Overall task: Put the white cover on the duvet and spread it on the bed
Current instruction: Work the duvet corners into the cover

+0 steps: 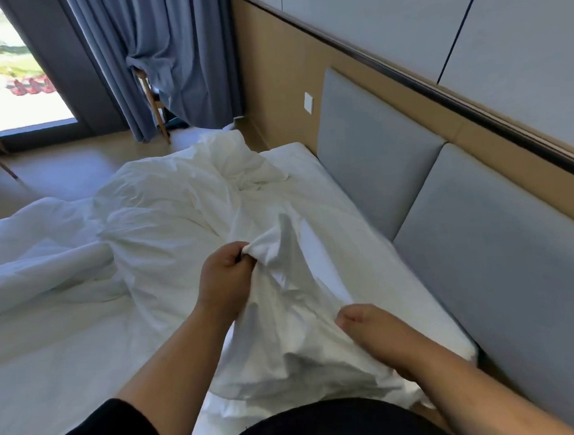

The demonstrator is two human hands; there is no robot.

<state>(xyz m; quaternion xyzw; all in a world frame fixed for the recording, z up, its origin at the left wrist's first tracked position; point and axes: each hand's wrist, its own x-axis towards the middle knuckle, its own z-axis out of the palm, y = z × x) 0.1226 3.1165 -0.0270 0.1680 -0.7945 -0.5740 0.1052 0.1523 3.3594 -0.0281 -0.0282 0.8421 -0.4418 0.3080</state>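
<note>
White bedding fills the near half of the view. The white cover (282, 283) lies bunched and creased along the side of the bed (55, 359) nearest the headboard (375, 154), running from the person's lap up toward the far corner, where it rises in a rumpled peak. Both hands work its near end. The left hand (224, 276) has its fingers curled tight round a gathered fold of the cover, lifting that fold a little off the mattress. The right hand (359, 319) lies further toward the headboard with its fingers tucked under or into the cloth; its thumb and knuckles show, but how firmly it grips cannot be told, since the fabric hides the fingertips. A second mass of white, seemingly the duvet (40, 254), lies in soft rolls on the left part of the bed, touching the cover; where one ends and the other begins is hard to tell. The padded grey headboard stands against a tan wall panel with a white switch (309, 102). Beyond the bed hang blue-grey curtains (173, 58) beside a bright window (12, 65), and a wooden chair (152, 104) stands half behind the curtains.
</note>
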